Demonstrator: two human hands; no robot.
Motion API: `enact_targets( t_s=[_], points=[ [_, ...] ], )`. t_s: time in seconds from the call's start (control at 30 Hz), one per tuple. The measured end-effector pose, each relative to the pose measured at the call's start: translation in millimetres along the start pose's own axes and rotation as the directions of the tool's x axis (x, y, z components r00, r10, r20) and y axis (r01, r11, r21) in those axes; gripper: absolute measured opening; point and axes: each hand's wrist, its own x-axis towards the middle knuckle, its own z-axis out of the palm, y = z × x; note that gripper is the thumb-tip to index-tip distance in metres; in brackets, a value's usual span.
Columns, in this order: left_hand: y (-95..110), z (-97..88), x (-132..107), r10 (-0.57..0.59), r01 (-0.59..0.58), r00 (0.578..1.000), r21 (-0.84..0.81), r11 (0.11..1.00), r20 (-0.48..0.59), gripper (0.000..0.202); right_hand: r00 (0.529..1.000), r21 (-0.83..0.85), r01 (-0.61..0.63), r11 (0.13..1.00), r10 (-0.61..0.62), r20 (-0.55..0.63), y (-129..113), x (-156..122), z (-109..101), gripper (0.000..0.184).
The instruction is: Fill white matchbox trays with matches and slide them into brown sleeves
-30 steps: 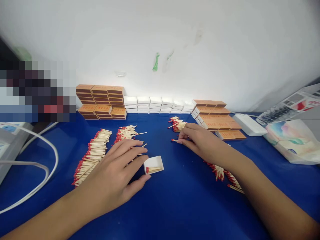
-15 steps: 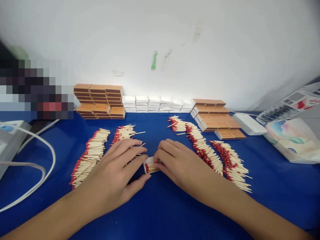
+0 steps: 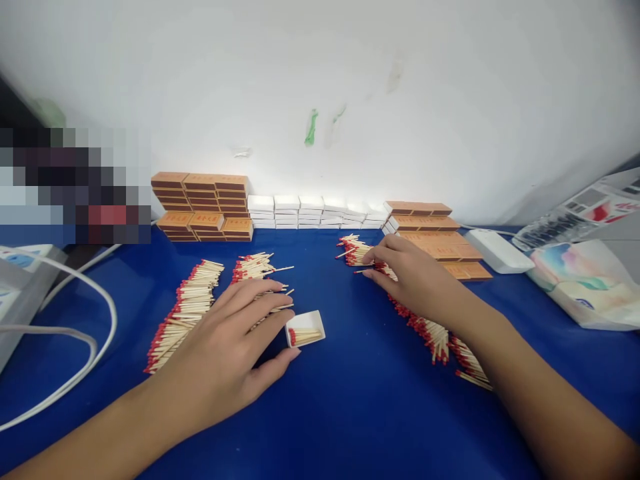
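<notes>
A small, white, open-topped cardboard matchbox tray sits on the glossy blue tabletop before you, a few red-headed wooden matches lying along its near side. Your left hand holds the tray's left end between thumb and index finger, the other fingers extended. Your right hand reaches to the far right-hand row of red-tipped matches, its thumb and forefinger slightly apart beside a single loose match; whether they touch it, you cannot tell from this view. A second row of matches lies partly under your right forearm, and two more, an outer row and an inner row, lie at your left. Along the white wall, low stacked white boxes stand between a left stack of orange-and-brown matchboxes and a right stack of orange matchboxes.
</notes>
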Motion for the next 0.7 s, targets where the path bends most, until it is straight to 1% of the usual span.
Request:
enact_targets(
  t_s=[0.13,0.3,0.5,0.63,0.7],
  points=[
    [1.6,0.3,-0.2,0.01,-0.01,1.0,-0.003,1.0,0.007,0.025,1.0,0.044,0.02,0.999,-0.021,0.012,2.1,1.4,6.9,0.015],
    [0.3,0.5,0.0,0.025,-0.025,1.0,0.013,1.0,-0.004,0.026,1.0,0.06,0.025,0.998,-0.026,0.012,-0.1,1.9,8.0,0.014],
    [0.8,1.0,0.7,0.021,-0.021,1.0,0.016,1.0,0.001,0.026,0.998,0.057,0.002,0.998,-0.005,0.055,-0.2,1.8,4.0,0.017],
    [0.7,0.6,0.3,0.024,-0.024,1.0,0.02,1.0,-0.003,0.026,0.998,0.077,0.019,0.997,-0.024,0.063,-3.9,0.6,-2.0,0.018],
    [0.1,0.4,-0.2,0.023,-0.023,1.0,0.018,1.0,0.0,0.026,0.995,0.079,0.026,0.997,-0.034,0.097,-4.6,0.1,-4.5,0.017]
  ],
)
